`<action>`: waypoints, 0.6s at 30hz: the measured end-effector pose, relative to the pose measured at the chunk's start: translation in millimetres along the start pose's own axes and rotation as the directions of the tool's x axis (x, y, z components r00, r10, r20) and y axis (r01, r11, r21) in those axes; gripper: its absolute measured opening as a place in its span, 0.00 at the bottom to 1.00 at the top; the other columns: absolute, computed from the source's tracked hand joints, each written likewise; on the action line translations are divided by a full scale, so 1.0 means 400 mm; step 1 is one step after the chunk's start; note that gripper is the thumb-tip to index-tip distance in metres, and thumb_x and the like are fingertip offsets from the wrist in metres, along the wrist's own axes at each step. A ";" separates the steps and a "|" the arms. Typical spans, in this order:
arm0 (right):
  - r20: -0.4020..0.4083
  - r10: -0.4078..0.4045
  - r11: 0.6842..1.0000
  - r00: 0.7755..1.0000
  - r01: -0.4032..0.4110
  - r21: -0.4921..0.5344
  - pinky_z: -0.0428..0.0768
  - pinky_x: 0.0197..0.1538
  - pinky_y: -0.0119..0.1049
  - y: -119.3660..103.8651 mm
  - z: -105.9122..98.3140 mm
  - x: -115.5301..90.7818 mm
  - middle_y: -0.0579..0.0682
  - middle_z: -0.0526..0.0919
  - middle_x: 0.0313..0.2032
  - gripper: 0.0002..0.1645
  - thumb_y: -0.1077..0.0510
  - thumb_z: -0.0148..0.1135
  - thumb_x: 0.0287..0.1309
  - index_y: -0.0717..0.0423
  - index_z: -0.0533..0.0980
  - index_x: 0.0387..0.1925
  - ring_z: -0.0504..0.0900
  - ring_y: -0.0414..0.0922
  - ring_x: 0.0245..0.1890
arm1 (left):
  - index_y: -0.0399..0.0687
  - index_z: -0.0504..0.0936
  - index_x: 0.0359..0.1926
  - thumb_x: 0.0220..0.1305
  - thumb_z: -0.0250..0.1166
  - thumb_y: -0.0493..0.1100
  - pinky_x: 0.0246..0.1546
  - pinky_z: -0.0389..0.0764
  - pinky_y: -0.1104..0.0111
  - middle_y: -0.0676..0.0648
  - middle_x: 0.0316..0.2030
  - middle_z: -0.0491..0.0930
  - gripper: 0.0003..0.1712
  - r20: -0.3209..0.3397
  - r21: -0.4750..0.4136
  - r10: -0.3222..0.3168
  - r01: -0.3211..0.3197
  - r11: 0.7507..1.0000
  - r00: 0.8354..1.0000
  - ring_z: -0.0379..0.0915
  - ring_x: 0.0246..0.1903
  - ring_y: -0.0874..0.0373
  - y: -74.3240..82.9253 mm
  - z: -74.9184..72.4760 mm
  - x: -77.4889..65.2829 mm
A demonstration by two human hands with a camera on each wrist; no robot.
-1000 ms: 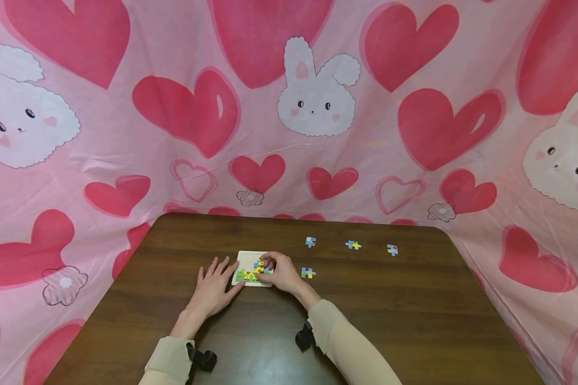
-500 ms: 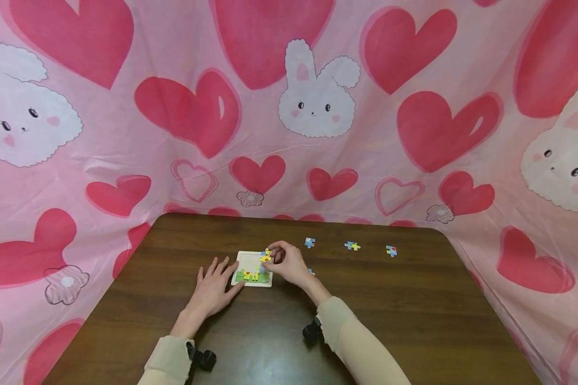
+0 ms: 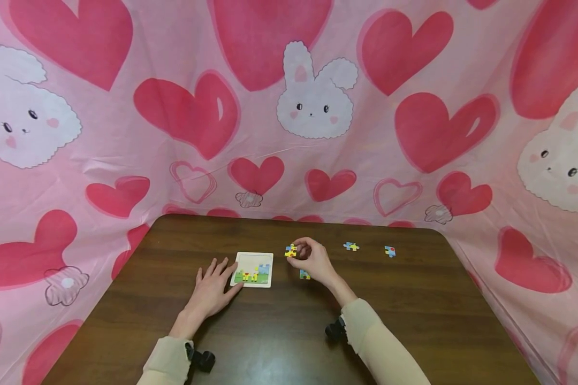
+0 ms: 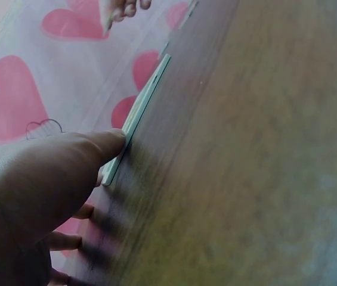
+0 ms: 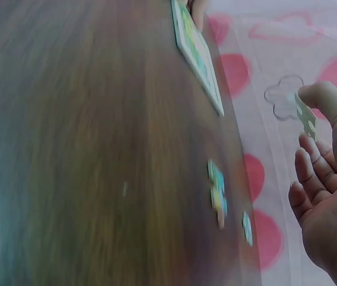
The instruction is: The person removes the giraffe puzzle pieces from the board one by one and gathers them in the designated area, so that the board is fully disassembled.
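My right hand (image 3: 318, 263) pinches a yellow and blue jigsaw piece (image 3: 290, 251) between thumb and fingers, raised off the table to the right of the puzzle tray. In the right wrist view the pale back of that piece (image 5: 307, 116) shows at the thumb tip. My left hand (image 3: 213, 289) lies with fingers spread at the left side of the pale square puzzle tray (image 3: 244, 261), thumb on its near edge (image 4: 133, 124). Joined pieces (image 3: 251, 276) with green, yellow and blue print fill the tray's lower part and right side; its upper left shows bare backing.
Loose jigsaw pieces lie right of the tray: one (image 3: 305, 275) partly under my right hand, another (image 3: 351, 246) farther back, and one with a red spot (image 3: 390, 251). The brown wooden table (image 3: 390, 321) ends at a pink heart-patterned cloth (image 3: 270, 144).
My right hand has lifted the yellow and blue jigsaw piece out of the tray and carried it to the right. It now covers a loose piece at the back. The left hand stays put.
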State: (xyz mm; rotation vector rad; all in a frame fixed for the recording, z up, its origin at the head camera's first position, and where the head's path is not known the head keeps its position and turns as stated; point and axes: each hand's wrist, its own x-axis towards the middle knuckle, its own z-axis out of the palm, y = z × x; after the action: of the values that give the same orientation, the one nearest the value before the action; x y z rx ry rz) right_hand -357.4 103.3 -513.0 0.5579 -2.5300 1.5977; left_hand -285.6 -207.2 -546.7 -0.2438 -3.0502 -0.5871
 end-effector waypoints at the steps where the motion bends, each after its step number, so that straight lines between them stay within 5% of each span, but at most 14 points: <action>1: -0.006 0.002 1.000 1.000 -0.002 -0.002 0.78 0.44 0.29 0.006 -0.010 -0.004 0.59 0.85 0.40 0.25 0.63 0.83 0.57 0.65 0.83 0.54 0.78 0.42 0.37 | 0.47 0.73 0.81 0.78 0.66 0.61 0.78 0.49 0.20 0.31 0.82 0.66 0.40 0.001 0.000 0.000 0.000 1.000 1.000 0.52 0.85 0.25 0.000 0.000 0.000; 18: -0.082 0.064 0.985 0.995 -0.076 -0.154 0.77 0.43 0.29 0.119 -0.183 -0.068 0.57 0.85 0.37 0.23 0.64 0.83 0.56 0.65 0.83 0.51 0.78 0.42 0.36 | 0.47 0.72 0.81 0.78 0.66 0.61 0.78 0.49 0.20 0.31 0.82 0.65 0.40 0.009 0.000 -0.001 0.001 1.000 1.000 0.51 0.85 0.25 -0.001 0.002 0.002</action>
State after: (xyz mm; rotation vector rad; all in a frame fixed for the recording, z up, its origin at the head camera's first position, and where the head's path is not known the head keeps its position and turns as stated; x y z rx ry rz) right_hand -357.1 193.6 -528.5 0.3864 -2.6141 1.3952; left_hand -286.5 -207.2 -547.5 -0.2448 -3.0593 -0.5873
